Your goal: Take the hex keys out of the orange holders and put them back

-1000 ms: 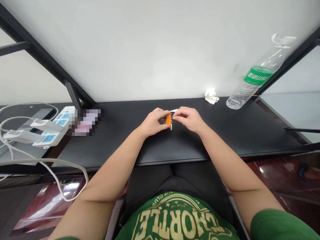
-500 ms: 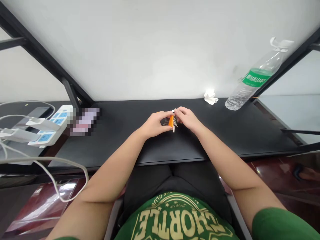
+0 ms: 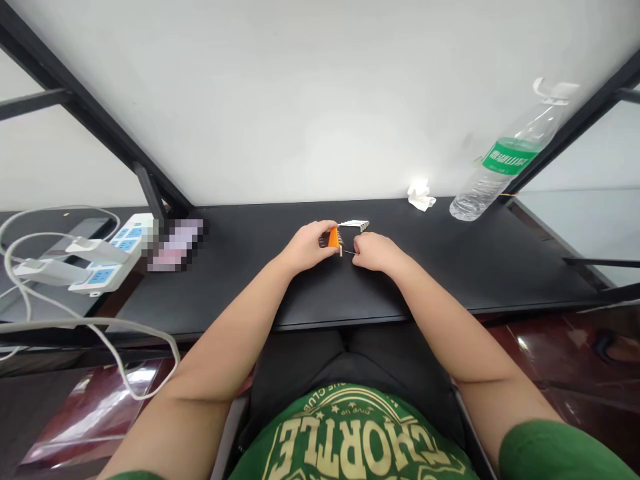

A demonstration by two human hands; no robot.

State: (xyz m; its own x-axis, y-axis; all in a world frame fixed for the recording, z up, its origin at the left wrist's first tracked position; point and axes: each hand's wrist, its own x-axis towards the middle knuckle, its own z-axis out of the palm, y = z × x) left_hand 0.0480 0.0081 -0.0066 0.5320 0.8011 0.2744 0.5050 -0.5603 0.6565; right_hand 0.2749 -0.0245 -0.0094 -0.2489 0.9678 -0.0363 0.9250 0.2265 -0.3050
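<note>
My left hand (image 3: 313, 245) is closed around the orange holder (image 3: 333, 238) of a hex key set, thumb and fingers gripping its two ends. From the holder's far end, several silver hex keys (image 3: 355, 225) stick out to the right, side by side. Shorter metal ends show along the holder's right side. My right hand (image 3: 374, 252) is closed, with its fingertips pinching a thin metal hex key (image 3: 349, 253) that points left toward the holder's near end. Whether that key touches the holder I cannot tell.
On the black desk (image 3: 240, 267), a crumpled tissue (image 3: 421, 195) and a large clear bottle (image 3: 507, 157) stand at the back right. To the left are a blurred phone-like object (image 3: 175, 245), a white power strip (image 3: 113, 257) with plugs, and loose white cables (image 3: 117, 327).
My right hand has drawn back and slightly down from the holder, now pinching a thin key. The silver keys at the far end have come into view. My left hand has shifted slightly left.
</note>
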